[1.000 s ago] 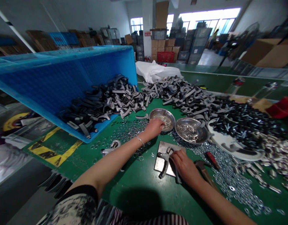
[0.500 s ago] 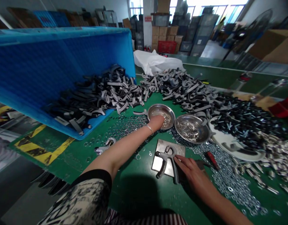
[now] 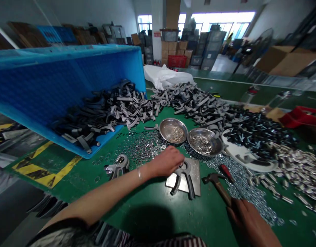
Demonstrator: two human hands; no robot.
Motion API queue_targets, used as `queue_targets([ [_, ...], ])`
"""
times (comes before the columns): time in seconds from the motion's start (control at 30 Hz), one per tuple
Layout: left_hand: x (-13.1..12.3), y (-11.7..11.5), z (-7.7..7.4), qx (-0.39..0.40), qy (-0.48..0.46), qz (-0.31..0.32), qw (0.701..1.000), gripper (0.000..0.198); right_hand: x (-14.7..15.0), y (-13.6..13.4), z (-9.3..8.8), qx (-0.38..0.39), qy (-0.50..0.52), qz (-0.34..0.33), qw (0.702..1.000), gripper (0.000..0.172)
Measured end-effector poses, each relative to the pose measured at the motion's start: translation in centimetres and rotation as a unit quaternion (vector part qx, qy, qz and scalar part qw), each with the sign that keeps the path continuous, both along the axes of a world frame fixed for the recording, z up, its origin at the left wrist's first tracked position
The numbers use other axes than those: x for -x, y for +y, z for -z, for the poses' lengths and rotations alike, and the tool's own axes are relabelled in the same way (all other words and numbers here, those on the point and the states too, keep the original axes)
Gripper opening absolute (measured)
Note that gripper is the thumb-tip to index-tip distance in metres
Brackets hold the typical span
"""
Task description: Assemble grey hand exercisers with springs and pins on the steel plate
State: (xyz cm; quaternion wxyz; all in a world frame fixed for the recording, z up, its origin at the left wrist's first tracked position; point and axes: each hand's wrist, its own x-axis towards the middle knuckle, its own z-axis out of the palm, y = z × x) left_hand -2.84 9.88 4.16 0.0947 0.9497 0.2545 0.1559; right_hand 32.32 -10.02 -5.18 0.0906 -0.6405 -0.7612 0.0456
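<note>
A grey and black hand-grip exerciser (image 3: pixel 184 180) lies on a square metal plate (image 3: pixel 196 171), its two handles pointing toward me. My left hand (image 3: pixel 170 159) is over its upper end, with fingers closed and bent down; the fingertips and whatever they pinch are hidden. My right hand (image 3: pixel 246 214) is wrapped round the wooden handle of a hammer (image 3: pixel 219 187), whose dark head lies to the right of the plate. Left of my forearm sits another hand-grip exerciser (image 3: pixel 118 166). Beyond my left hand stands a metal bowl (image 3: pixel 168 125) of small metal pieces.
A second bowl (image 3: pixel 217 147) holds metal pins. Grey handles (image 3: pixel 196 99) are heaped behind, spilling from a tipped blue crate (image 3: pixel 117 55). Washers (image 3: pixel 245 188), a red-handled tool (image 3: pixel 227 172), a white plate (image 3: pixel 240 156), black parts (image 3: pixel 260 132) and metal cylinders (image 3: pixel 302 164) cover the right side.
My left hand has come out of the bowl of small pieces to the top of the exerciser. My right hand has left the exerciser and taken hold of the hammer's handle.
</note>
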Motion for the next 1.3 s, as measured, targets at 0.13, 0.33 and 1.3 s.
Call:
queue_targets([
  [0.13, 2.1, -5.6, 2.3, -0.036, 0.032, 0.047, 0.998, 0.028, 1.2, 0.5, -0.5, 0.022, 0.004, 0.008, 1.000, 0.026],
  [0.33, 0.3, -5.4, 3.2, -0.069, 0.064, 0.059, 0.994, 0.026, 1.8, 1.1, -1.4, 0.037, 0.031, 0.024, 0.999, 0.026],
  [1.3, 0.0, -3.6, 4.4, 0.334, -0.267, -0.234, 0.873, 0.010, 7.7, 4.6, -9.8, 0.149, 0.182, 0.011, 0.972, 0.037],
])
